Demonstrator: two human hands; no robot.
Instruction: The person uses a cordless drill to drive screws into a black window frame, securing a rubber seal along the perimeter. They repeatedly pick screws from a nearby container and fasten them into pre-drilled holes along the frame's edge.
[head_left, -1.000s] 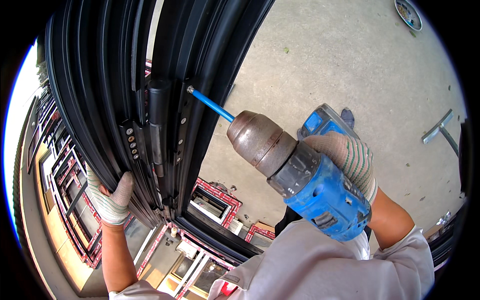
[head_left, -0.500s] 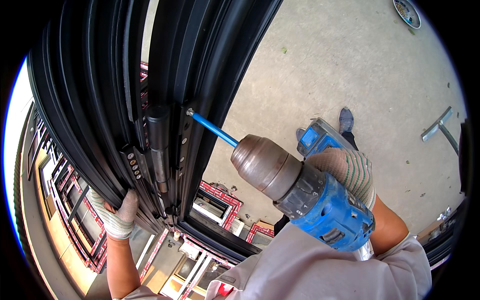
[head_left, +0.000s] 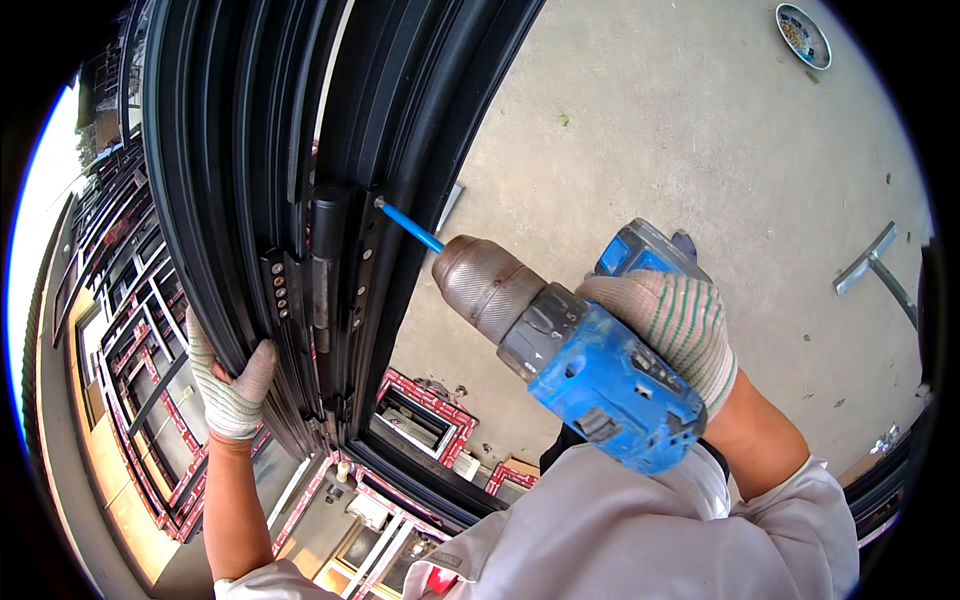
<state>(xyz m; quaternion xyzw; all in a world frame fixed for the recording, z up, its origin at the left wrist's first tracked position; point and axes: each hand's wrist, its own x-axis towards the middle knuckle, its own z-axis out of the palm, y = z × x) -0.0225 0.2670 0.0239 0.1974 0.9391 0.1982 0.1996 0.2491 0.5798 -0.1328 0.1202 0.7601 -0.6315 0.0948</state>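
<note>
My right hand [head_left: 672, 325], in a striped knit glove, is wrapped round the grip of a blue cordless drill [head_left: 620, 385]. Its long blue driver bit [head_left: 410, 226] points up and left, the tip at a screw near the top of a black hinge [head_left: 327, 250]. Several silver screws show in the hinge plates on both sides of its barrel. The hinge joins black metal frame profiles [head_left: 225, 120]. My left hand [head_left: 235, 385], also gloved, grips the edge of the left profile, thumb on the near side; its other fingers are partly hidden.
A round dish of small parts [head_left: 803, 36] lies on the concrete floor [head_left: 640, 130] at the far right. Below it is a grey metal T-shaped stand [head_left: 878, 268]. Frames with red-and-white tape [head_left: 455, 425] stand beneath and at the left.
The view has shifted slightly, so the black profiles sit further right. The drill appears a little higher and further left, its bit still at the hinge's upper screw. Both hands keep their grips.
</note>
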